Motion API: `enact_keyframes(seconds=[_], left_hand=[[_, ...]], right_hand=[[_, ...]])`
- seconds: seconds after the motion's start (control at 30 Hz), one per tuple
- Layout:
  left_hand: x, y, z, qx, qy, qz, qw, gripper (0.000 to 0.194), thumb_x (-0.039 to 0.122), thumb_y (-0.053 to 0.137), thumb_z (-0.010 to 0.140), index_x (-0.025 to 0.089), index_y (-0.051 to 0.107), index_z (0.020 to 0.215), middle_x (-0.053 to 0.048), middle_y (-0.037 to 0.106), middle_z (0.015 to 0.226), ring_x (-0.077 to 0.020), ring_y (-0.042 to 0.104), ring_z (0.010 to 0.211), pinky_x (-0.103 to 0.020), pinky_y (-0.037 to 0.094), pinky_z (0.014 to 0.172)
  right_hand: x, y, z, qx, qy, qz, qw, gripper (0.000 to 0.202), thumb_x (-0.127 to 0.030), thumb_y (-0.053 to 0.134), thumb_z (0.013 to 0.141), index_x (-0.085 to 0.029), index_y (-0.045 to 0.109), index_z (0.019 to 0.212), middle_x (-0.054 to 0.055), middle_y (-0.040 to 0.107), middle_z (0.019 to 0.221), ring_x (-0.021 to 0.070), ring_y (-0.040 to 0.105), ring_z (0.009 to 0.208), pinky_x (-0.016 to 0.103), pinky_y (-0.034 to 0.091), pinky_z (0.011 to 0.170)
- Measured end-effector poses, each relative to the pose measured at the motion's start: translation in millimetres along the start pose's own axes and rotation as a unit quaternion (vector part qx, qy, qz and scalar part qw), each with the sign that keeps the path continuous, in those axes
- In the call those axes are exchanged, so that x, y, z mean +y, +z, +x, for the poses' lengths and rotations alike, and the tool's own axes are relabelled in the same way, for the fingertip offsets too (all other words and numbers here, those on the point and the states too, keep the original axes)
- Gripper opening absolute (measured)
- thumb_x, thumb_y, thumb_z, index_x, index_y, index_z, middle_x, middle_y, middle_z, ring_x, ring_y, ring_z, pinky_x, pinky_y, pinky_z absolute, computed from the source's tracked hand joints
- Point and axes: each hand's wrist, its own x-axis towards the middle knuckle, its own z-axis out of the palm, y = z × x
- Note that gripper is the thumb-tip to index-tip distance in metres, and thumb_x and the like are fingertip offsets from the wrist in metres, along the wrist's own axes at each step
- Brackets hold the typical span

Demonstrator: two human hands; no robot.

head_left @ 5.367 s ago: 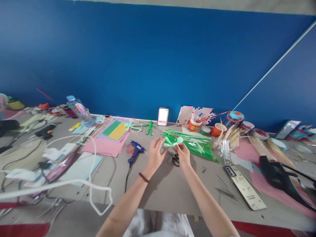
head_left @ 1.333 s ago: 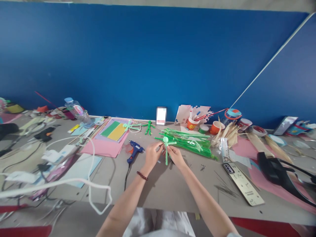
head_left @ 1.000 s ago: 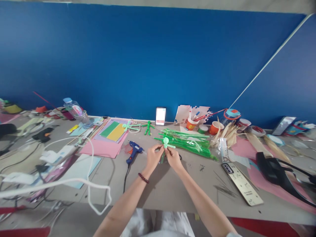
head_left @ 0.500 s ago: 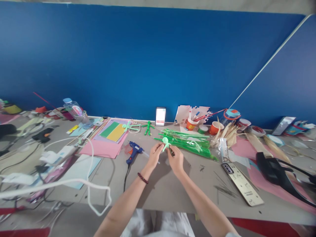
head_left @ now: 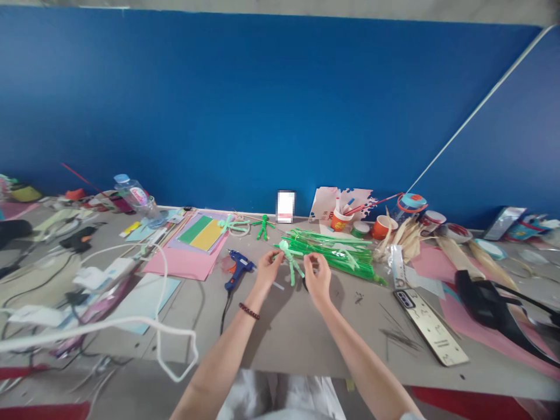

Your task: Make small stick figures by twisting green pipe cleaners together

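Note:
A pale green pipe-cleaner figure [head_left: 291,263] with a round head and two legs hangs between my hands. My left hand [head_left: 268,271] pinches the end of one of its arms. The other arm is pinched by my right hand [head_left: 318,278], thumb and index finger together. A small dark thing shows under the right fingers, too little of it visible to name. Just behind lies a bundle of green pipe cleaners [head_left: 336,256] in clear wrapping. Two finished-looking figures lie further back: a darker green one [head_left: 263,227] and a pale one [head_left: 227,223].
Left of my hands lies a blue glue gun [head_left: 238,268] with its cord. Coloured sheets [head_left: 175,265], white cables [head_left: 161,315] and a water bottle [head_left: 133,191] are further left. To the right are paper cups [head_left: 384,227], a patterned phone [head_left: 431,326] and a black stand-like object [head_left: 481,303].
My hands have moved apart, from working close at the figure's body to its outstretched arms. The figure has turned so that its legs now hang down toward me.

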Motion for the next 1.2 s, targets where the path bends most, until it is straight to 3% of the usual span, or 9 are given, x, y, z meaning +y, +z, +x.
enact_keyframes(seconds=[0.07, 0.17, 0.23, 0.33, 0.57, 0.7, 0.9, 1.03, 1.2], left_hand=[[1, -0.1, 0, -0.031, 0.015, 0.039, 0.999, 0.029, 0.043, 0.061, 0.070, 0.015, 0.064, 0.077, 0.000, 0.060, 0.063, -0.0120, 0.053, 0.059, -0.023, 0.039, 0.058], [3, 2.2, -3, -0.087, 0.027, 0.071, 0.993, 0.030, 0.043, 0.058, 0.073, 0.014, 0.062, 0.078, 0.002, 0.055, 0.058, -0.0108, 0.049, 0.053, -0.022, 0.035, 0.053], [4, 3.8, -5, -0.100, 0.033, 0.085, 0.991, 0.030, 0.042, 0.056, 0.075, 0.014, 0.062, 0.077, 0.002, 0.052, 0.055, -0.0100, 0.045, 0.051, -0.022, 0.033, 0.051], [4, 4.3, -7, -0.099, 0.034, 0.095, 0.990, 0.029, 0.042, 0.056, 0.076, 0.013, 0.063, 0.078, 0.003, 0.050, 0.054, -0.0097, 0.044, 0.050, -0.021, 0.031, 0.049], [3, 2.2, -5, -0.098, 0.063, 0.119, 0.986, 0.028, 0.040, 0.056, 0.078, 0.015, 0.066, 0.080, -0.002, 0.063, 0.065, -0.0124, 0.053, 0.055, -0.023, 0.039, 0.053], [4, 1.5, -6, -0.081, 0.183, 0.188, 0.962, 0.019, 0.031, 0.056, 0.081, 0.018, 0.068, 0.084, -0.005, 0.068, 0.085, -0.0156, 0.060, 0.074, -0.025, 0.044, 0.063], [5, 0.3, -12, -0.036, 0.329, 0.310, 0.891, 0.018, 0.023, 0.052, 0.085, 0.020, 0.069, 0.089, -0.006, 0.068, 0.085, -0.0173, 0.059, 0.083, -0.030, 0.045, 0.076], [4, 1.5, -16, -0.009, 0.348, 0.339, 0.874, 0.018, 0.021, 0.051, 0.085, 0.021, 0.069, 0.089, -0.006, 0.068, 0.081, -0.0167, 0.060, 0.078, -0.028, 0.045, 0.073], [2, 6.3, -22, 0.026, 0.314, 0.310, 0.897, 0.016, 0.023, 0.053, 0.083, 0.020, 0.068, 0.083, -0.005, 0.067, 0.075, -0.0149, 0.061, 0.071, -0.026, 0.045, 0.067]], right_hand=[[4, -2, 8, 0.012, 0.066, 0.064, 0.996, 0.036, -0.051, 0.054, 0.078, -0.017, 0.062, 0.087, 0.007, 0.064, 0.084, 0.0190, 0.058, 0.077, 0.030, 0.045, 0.070], [8, -5, 18, -0.072, 0.149, 0.155, 0.974, 0.040, -0.053, 0.062, 0.070, -0.016, 0.066, 0.084, 0.006, 0.067, 0.080, 0.0197, 0.060, 0.077, 0.029, 0.046, 0.068], [8, -5, 20, -0.129, 0.181, 0.186, 0.957, 0.038, -0.051, 0.068, 0.065, -0.016, 0.069, 0.081, 0.005, 0.068, 0.076, 0.0187, 0.061, 0.072, 0.028, 0.047, 0.065], [6, -2, 17, -0.162, 0.191, 0.194, 0.948, 0.037, -0.047, 0.073, 0.059, -0.016, 0.070, 0.080, 0.004, 0.068, 0.075, 0.0170, 0.060, 0.065, 0.028, 0.047, 0.061], [7, 2, 13, -0.182, 0.215, 0.206, 0.937, 0.034, -0.044, 0.075, 0.057, -0.016, 0.071, 0.077, 0.003, 0.068, 0.073, 0.0142, 0.060, 0.061, 0.025, 0.047, 0.057], [11, 3, 13, -0.174, 0.242, 0.232, 0.926, 0.032, -0.042, 0.076, 0.057, -0.017, 0.069, 0.075, 0.001, 0.066, 0.068, 0.0127, 0.059, 0.059, 0.023, 0.046, 0.057], [10, 4, 12, -0.167, 0.266, 0.283, 0.906, 0.030, -0.040, 0.079, 0.053, -0.019, 0.067, 0.071, -0.001, 0.064, 0.065, 0.0109, 0.056, 0.056, 0.022, 0.046, 0.055], [11, 7, 8, -0.166, 0.269, 0.317, 0.894, 0.029, -0.040, 0.080, 0.054, -0.020, 0.067, 0.069, -0.001, 0.063, 0.064, 0.0118, 0.056, 0.057, 0.022, 0.045, 0.056], [8, 13, -3, -0.145, 0.261, 0.357, 0.885, 0.024, -0.040, 0.078, 0.058, -0.020, 0.068, 0.068, 0.000, 0.066, 0.069, 0.0136, 0.057, 0.061, 0.025, 0.046, 0.058]])
